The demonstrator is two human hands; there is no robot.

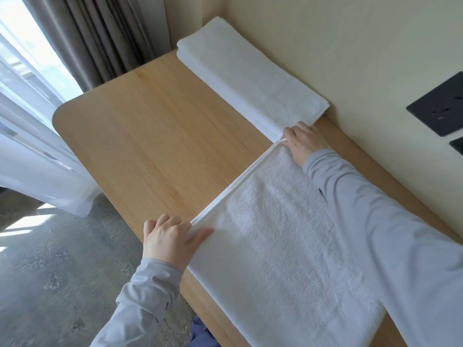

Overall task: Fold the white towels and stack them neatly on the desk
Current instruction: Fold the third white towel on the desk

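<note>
A white towel [280,241] lies flat on the wooden desk [155,136], folded over, its hemmed edge running from lower left to upper right. My left hand [170,239] pinches the near corner of that edge, thumb on top of the cloth. My right hand [303,144] holds the far corner, fingers curled over the hem. Beyond it, along the wall, sits a stack of folded white towels [248,76], its near end touching my right hand.
A cream wall [350,46] borders the desk on the right, with a black socket plate [441,106]. Grey curtains [100,33] and a sheer white curtain [37,146] hang at left. Grey carpet [62,271] lies below the desk's rounded edge.
</note>
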